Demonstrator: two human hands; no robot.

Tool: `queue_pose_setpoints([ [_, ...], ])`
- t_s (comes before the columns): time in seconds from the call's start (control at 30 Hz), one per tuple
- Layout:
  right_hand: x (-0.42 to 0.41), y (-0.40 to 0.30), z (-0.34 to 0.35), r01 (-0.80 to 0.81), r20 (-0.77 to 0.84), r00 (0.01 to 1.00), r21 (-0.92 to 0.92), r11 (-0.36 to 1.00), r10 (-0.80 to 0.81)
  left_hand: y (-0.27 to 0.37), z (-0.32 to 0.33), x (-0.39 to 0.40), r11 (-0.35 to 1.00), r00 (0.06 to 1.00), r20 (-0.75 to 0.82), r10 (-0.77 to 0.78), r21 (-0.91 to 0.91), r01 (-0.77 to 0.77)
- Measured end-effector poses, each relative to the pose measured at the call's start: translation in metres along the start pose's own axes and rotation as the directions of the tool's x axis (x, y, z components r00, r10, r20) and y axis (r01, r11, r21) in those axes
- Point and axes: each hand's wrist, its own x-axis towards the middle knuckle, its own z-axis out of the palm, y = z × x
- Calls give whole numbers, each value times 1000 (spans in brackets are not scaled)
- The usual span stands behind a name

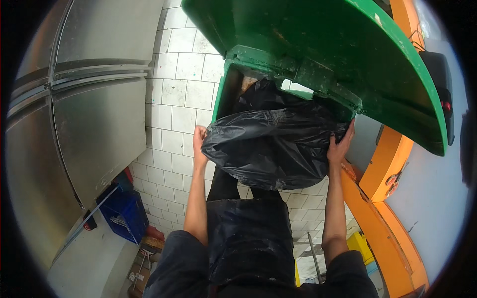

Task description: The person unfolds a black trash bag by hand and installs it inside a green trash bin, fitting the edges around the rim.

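Note:
A black plastic bin bag [268, 145] spreads across the near side of a green wheeled bin [220, 100], its edge hanging toward my legs. More black plastic lies down inside the bin. My left hand [200, 135] is curled at the bag's left corner, with its fingertips partly hidden. On the right, my right hand [341, 143] grips the bag's side by the bin's right rim, thumb on the plastic. The bin's green lid [328, 48] is swung back on its hinge. Much of the bin's near rim is hidden under the bag.
Stainless steel cabinet doors [100, 119] stand along the left, with a blue plastic crate [123, 212] below them. An orange-edged counter [387, 167] borders the right side. White floor tiles [182, 89] show between. A yellow object [360, 247] sits low at right.

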Motion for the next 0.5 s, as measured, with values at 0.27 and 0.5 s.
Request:
queue_pose_setpoints([
  [0.27, 1, -11, 0, -99, -6, 995, -350, 932, 103, 87, 28, 48, 990, 965, 255, -61, 141, 25],
  [0.5, 23, -136, 30, 405, 333, 855, 49, 913, -397, 110, 44, 41, 901, 930, 301, 211, 308, -304],
])
